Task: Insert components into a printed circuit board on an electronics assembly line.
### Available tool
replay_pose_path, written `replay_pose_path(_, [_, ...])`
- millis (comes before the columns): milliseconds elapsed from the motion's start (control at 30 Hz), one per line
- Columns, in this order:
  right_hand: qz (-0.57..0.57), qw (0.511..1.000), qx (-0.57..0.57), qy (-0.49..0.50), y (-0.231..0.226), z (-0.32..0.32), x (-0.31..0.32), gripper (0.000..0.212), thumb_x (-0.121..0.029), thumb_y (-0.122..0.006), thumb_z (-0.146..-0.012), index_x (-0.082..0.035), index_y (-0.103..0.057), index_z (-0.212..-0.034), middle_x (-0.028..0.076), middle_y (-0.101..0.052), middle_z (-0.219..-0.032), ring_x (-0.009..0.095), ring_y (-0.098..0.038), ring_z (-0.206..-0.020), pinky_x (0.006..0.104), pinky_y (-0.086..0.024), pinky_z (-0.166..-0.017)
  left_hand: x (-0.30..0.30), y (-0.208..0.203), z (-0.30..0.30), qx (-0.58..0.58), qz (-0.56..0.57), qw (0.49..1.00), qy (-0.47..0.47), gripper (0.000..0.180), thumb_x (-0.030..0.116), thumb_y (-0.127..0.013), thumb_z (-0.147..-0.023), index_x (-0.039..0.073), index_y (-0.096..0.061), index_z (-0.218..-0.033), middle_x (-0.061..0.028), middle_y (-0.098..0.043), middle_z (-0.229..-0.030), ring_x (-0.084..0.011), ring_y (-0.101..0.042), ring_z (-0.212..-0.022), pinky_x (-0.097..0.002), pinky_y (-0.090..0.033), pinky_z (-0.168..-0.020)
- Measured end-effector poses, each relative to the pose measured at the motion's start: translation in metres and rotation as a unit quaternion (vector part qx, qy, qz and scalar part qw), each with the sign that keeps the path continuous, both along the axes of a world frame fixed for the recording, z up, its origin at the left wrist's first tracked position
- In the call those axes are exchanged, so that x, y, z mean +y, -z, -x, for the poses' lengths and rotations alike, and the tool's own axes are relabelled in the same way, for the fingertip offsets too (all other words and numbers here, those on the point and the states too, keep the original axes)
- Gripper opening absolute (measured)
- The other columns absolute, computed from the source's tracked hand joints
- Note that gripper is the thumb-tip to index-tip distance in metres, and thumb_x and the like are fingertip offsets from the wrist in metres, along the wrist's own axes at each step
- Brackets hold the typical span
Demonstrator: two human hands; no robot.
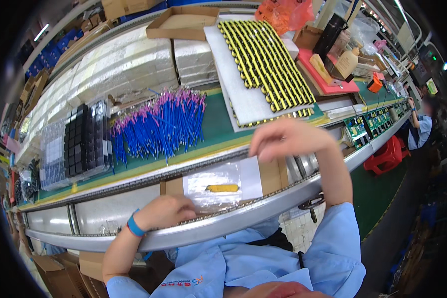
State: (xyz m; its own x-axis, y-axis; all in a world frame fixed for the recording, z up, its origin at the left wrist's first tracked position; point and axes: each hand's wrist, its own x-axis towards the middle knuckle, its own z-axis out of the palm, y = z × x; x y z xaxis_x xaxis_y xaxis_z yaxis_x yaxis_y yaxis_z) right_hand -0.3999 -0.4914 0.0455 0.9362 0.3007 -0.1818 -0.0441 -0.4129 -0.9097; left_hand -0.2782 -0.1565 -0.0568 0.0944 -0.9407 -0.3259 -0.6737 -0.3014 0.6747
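Note:
A clear plastic bag (214, 180) lies flat in front of me. A yellow strip-shaped piece (222, 188) lies in or on it; I cannot tell which. A white sheet (252, 180) and brown cardboard (275, 174) show beneath. My left hand (170, 212) rests at the near rail by the bag's lower left corner, its fingers bent and slightly apart, with nothing visible in them. Raised over the far rail, my right hand (288, 139) is near a stack of yellow-and-black strips (268, 64) on white foam (221, 59). Its bent fingers are blurred by motion.
Blue wires with pink ends (159, 121) lie beside clear and black plastic trays (77, 144). An open cardboard tray (184, 22) sits behind. Green circuit boards (377, 121), a red stool (386, 156) and another person (421, 130) are at the right. A metal rail (218, 223) runs before me.

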Motion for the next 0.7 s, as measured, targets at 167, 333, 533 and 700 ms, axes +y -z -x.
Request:
replay_pose_path(167, [0.036,0.882,-0.223,0.413,-0.036,-0.013,-0.168,0.026,-0.018,-0.067,-0.091,-0.006,-0.064,-0.114,-0.003,-0.065,-0.089,0.003,-0.057,-0.067,0.0183,-0.042,-0.053,0.008,-0.025,0.021,0.027,0.032,0.999,-0.030,0.045,0.027,-0.067,-0.089,0.003,-0.056,-0.126,-0.0184,-0.059,-0.120,-0.0375,-0.059,-0.107,-0.0419,-0.049,-0.089])
replay_pose_path(333, [0.028,0.687,-0.327,0.648,-0.051,-0.040,-0.358,0.043,-0.012,-0.066,-0.086,-0.002,-0.056,-0.127,0.005,-0.064,-0.083,0.013,-0.059,-0.063,0.0259,-0.047,-0.051,0.021,-0.038,0.048,-0.080,0.040,0.996,0.021,0.068,0.033,-0.074,-0.080,0.003,-0.049,-0.136,-0.0164,-0.055,-0.127,-0.0325,-0.055,-0.117,-0.0398,-0.044,-0.097])
replay_pose_path(533, [-0.009,0.651,-0.298,0.698,-0.058,-0.093,-0.460,0.030,-0.009,-0.054,-0.089,0.006,-0.055,-0.116,0.014,-0.066,-0.091,0.022,-0.067,-0.073,0.0312,-0.060,-0.061,0.025,-0.034,0.051,-0.137,0.006,0.988,0.072,0.079,0.032,-0.076,-0.073,0.004,-0.045,-0.140,-0.0129,-0.055,-0.129,-0.0268,-0.058,-0.112,-0.0385,-0.042,-0.098])
replay_pose_path(700, [-0.054,0.695,-0.288,0.656,-0.043,-0.063,-0.547,0.038,-0.027,-0.067,-0.090,-0.005,-0.059,-0.120,0.013,-0.065,-0.113,0.022,-0.064,-0.099,0.0352,-0.053,-0.081,0.023,-0.032,0.036,-0.138,0.016,0.986,0.095,0.090,0.031,-0.075,-0.068,0.007,-0.039,-0.147,-0.0126,-0.053,-0.132,-0.0274,-0.057,-0.112,-0.0385,-0.041,-0.097])
